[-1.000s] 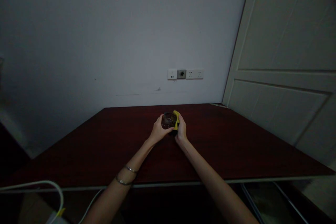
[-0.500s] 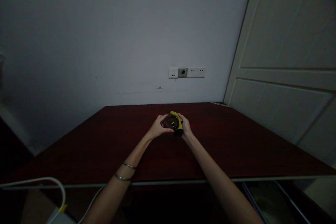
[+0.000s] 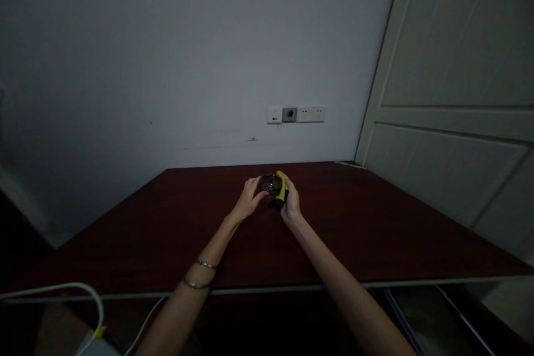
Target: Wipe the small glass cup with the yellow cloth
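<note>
Two things are held side by side: a clear rounded vessel (image 3: pixel 269 184), taken at its left between the parted thumb and fingers of the left hand (image 3: pixel 248 200), and a yellow-and-black piece (image 3: pixel 282 188), around whose right side the right hand (image 3: pixel 293 201) is curled. Whether they are joined cannot be told. Both are held over the middle of a dark red tabletop (image 3: pixel 359 228), towards its far edge. Beyond, sockets (image 3: pixel 311 114) are set into a pale wall (image 3: pixel 208 39).
</note>
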`<state>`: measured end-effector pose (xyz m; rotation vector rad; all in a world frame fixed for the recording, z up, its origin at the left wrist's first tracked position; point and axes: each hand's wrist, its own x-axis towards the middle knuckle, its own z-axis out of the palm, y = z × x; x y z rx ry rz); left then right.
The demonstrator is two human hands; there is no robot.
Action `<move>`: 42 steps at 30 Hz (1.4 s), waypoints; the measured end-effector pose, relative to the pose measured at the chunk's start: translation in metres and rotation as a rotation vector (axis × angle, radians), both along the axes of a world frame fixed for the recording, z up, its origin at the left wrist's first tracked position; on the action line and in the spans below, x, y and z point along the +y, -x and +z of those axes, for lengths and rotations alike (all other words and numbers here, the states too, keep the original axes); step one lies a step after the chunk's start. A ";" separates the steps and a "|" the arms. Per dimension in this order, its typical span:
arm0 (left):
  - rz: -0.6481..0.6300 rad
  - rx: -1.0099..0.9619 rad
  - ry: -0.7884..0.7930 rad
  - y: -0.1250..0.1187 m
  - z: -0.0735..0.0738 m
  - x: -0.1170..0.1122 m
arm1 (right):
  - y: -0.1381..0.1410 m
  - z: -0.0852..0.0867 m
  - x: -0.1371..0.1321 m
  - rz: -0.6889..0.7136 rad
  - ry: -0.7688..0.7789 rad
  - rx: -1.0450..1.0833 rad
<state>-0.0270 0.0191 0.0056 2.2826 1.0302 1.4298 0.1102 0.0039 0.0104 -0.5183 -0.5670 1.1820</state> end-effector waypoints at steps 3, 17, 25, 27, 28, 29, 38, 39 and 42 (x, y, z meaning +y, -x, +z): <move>-0.054 -0.068 0.085 -0.003 -0.002 -0.001 | 0.001 -0.005 0.004 -0.049 -0.076 -0.022; -0.065 -0.357 0.281 -0.014 -0.007 -0.004 | 0.007 -0.008 -0.003 -0.083 -0.108 -0.173; -0.266 -0.104 0.280 -0.001 0.009 -0.010 | -0.015 -0.002 0.000 0.124 0.076 -0.142; -0.318 -0.088 0.315 -0.001 0.009 -0.009 | -0.017 0.000 -0.001 0.210 0.116 -0.090; -0.324 -0.087 0.321 -0.001 0.008 -0.009 | -0.016 0.001 -0.001 0.234 0.124 -0.066; -0.315 -0.092 0.322 -0.002 0.008 -0.009 | -0.016 0.001 -0.001 0.242 0.128 -0.043; -0.047 -0.239 0.270 -0.001 0.011 -0.009 | -0.009 -0.005 0.002 -0.036 0.034 -0.012; -0.044 -0.227 0.245 -0.002 0.012 -0.010 | -0.008 -0.006 0.003 -0.086 0.004 -0.035; -0.072 -0.197 0.207 -0.006 0.010 -0.013 | -0.006 -0.010 0.006 -0.202 -0.060 -0.097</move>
